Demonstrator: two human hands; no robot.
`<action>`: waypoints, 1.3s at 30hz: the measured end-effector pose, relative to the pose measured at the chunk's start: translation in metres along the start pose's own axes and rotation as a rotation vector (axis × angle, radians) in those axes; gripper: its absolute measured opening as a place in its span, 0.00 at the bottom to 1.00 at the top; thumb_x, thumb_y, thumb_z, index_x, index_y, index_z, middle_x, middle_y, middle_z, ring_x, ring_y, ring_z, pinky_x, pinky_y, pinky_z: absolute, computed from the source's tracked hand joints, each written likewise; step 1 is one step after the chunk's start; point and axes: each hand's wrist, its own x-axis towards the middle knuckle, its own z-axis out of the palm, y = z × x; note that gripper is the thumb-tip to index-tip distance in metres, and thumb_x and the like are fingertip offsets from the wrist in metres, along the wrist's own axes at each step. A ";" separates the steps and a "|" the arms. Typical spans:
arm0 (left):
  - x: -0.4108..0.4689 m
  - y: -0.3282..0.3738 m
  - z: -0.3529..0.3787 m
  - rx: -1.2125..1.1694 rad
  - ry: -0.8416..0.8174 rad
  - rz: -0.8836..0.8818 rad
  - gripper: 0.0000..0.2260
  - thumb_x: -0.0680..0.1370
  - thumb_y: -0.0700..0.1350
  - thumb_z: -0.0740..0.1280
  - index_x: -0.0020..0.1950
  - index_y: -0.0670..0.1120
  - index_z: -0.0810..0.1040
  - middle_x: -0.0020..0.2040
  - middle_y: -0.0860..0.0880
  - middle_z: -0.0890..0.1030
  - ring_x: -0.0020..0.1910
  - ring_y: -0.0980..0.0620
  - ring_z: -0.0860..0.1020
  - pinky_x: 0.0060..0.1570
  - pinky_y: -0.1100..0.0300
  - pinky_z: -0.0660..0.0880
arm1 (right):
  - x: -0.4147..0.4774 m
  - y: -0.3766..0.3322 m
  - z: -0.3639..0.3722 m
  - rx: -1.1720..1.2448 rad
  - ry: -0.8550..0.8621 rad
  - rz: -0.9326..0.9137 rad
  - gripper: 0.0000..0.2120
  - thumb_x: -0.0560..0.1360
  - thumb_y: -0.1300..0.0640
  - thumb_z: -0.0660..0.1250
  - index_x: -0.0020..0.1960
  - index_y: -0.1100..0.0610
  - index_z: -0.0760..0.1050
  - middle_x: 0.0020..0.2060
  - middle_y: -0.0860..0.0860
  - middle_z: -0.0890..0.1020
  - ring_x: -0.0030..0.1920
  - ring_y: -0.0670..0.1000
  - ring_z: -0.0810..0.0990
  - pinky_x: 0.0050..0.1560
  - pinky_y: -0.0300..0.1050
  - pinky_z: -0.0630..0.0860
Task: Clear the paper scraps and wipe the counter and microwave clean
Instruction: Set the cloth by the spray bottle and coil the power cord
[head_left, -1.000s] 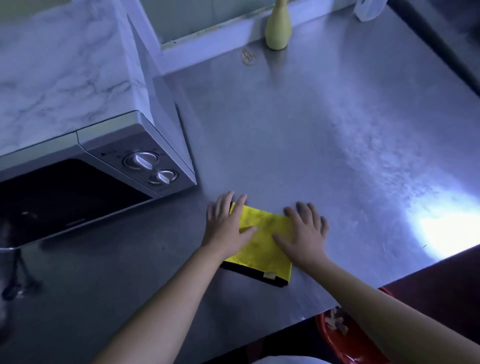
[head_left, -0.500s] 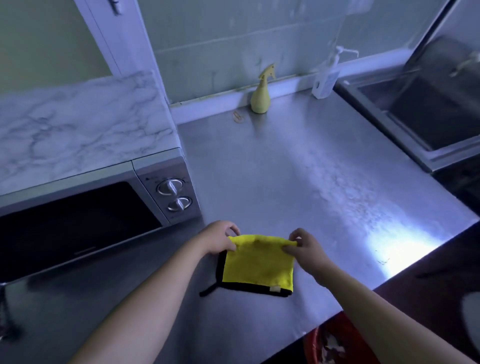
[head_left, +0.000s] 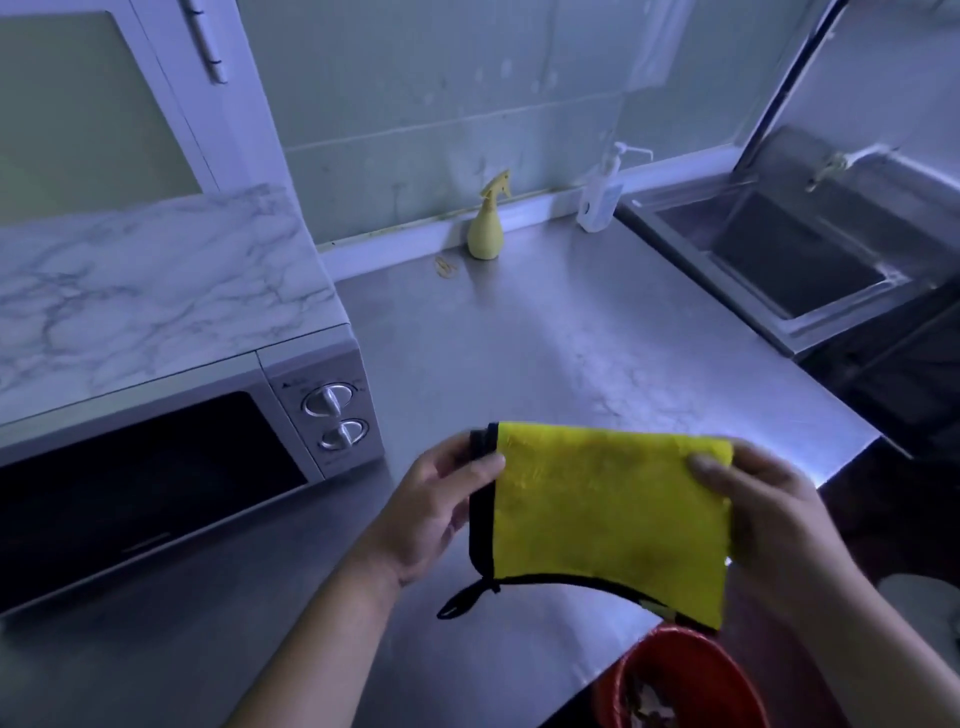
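I took the step to be readying the cloth for a wipe. Starting from the microwave (head_left: 156, 467), I judged it best to keep the fold flat and lay a clean face down on the counter (head_left: 519, 353) right of the microwave. Pressing with a whole palm in overlapping strokes would stop any edge curling under.

The left hand (head_left: 436, 514), just right of the microwave's dials, pinched the cloth (head_left: 608, 519) at its upper left corner, thumb in front and fingers behind. The cloth hung clear of the counter, further right of the microwave, spread between both hands. The right hand (head_left: 763, 525) gripped its upper right edge the same way.

The cloth was yellow with black edging and seemed folded. A black loop dangled at its lower left corner, and faint darker smudges crossed its face. Pale scraps lay in a red bin (head_left: 675, 680), well right of the microwave and below the counter's edge.
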 end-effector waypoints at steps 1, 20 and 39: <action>0.006 0.007 0.007 -0.073 -0.025 0.000 0.18 0.77 0.49 0.72 0.65 0.45 0.78 0.55 0.45 0.83 0.52 0.49 0.82 0.50 0.57 0.79 | 0.006 -0.008 -0.004 0.087 -0.045 0.074 0.29 0.60 0.40 0.81 0.55 0.55 0.83 0.48 0.58 0.86 0.45 0.58 0.86 0.39 0.55 0.82; 0.306 0.001 -0.016 -0.061 0.258 -0.229 0.26 0.75 0.30 0.67 0.68 0.53 0.74 0.64 0.38 0.79 0.62 0.40 0.79 0.60 0.44 0.78 | 0.366 0.010 -0.090 0.155 -0.434 0.528 0.20 0.76 0.61 0.67 0.66 0.47 0.77 0.63 0.57 0.81 0.60 0.62 0.82 0.49 0.57 0.82; 0.609 0.036 -0.081 0.266 0.700 -0.265 0.32 0.77 0.31 0.65 0.76 0.53 0.63 0.57 0.45 0.82 0.47 0.47 0.81 0.43 0.53 0.81 | 0.723 -0.020 -0.025 -1.092 -0.139 -0.072 0.36 0.74 0.50 0.73 0.77 0.46 0.62 0.68 0.58 0.73 0.62 0.62 0.76 0.58 0.56 0.76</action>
